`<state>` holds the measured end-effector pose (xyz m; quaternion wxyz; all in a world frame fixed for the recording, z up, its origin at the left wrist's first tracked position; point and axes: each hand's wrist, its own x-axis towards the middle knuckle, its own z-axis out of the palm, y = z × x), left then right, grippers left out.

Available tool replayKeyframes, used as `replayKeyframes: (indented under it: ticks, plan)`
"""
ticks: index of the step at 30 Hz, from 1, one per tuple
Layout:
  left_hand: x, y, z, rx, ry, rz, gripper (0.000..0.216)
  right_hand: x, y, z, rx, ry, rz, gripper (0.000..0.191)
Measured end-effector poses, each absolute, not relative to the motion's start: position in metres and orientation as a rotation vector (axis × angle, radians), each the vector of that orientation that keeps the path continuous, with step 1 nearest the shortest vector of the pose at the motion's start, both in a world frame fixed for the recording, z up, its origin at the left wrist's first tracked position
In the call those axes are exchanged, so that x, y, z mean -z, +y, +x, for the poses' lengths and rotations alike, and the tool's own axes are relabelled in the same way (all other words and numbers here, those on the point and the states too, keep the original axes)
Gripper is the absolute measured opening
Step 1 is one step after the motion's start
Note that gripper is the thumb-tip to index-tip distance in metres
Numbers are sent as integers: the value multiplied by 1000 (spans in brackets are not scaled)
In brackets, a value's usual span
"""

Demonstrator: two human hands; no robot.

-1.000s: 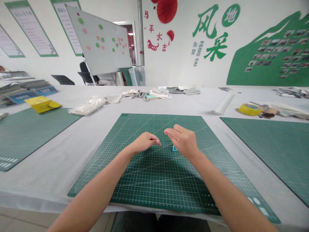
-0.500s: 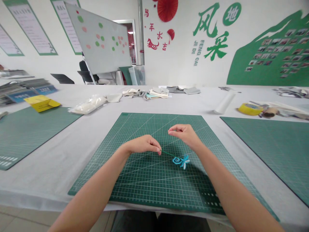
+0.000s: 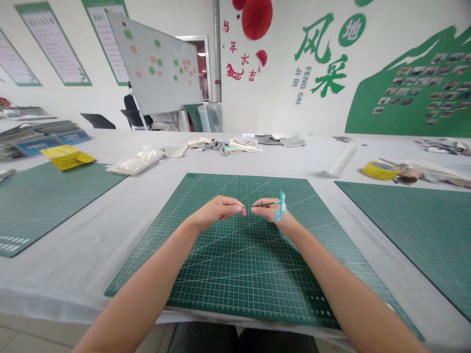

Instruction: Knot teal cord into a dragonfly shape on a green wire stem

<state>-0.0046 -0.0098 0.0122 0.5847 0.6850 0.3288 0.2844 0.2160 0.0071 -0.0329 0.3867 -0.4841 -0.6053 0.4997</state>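
Note:
Both hands are raised over the green cutting mat [image 3: 235,274]. A blue and white ornament [image 3: 280,208], with a curled part and wing-like pieces, sits at the right end of a thin green stem [image 3: 265,204]. My left hand [image 3: 222,211] is closed, its fingertips pinching the stem's left end. My right hand [image 3: 274,211] is closed too, thumb and fingers pinching the stem nearer its middle. The ornament overlaps the back of my right hand in this view. A small gap separates the fingertips of the two hands.
Other green mats lie left [image 3: 55,201] and right [image 3: 415,220]. Behind are a plastic-wrapped packet [image 3: 138,161], fabric pieces [image 3: 243,143], a white roll [image 3: 342,159] and yellow tape [image 3: 380,170]. A yellow folded card [image 3: 68,157] rests at the left.
The ornament has risen from low over the mat to hand level, its stem now nearly horizontal. My right hand has come down and closed on the stem; my left hand has lifted slightly.

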Motion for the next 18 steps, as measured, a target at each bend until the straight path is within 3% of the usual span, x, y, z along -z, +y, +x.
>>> replayKeyframes:
  ticks: [18]
  plan:
    - [-8, -7, -2, -839, 854, 1498, 27, 37, 10, 216, -1209, -1726, -1243, 21]
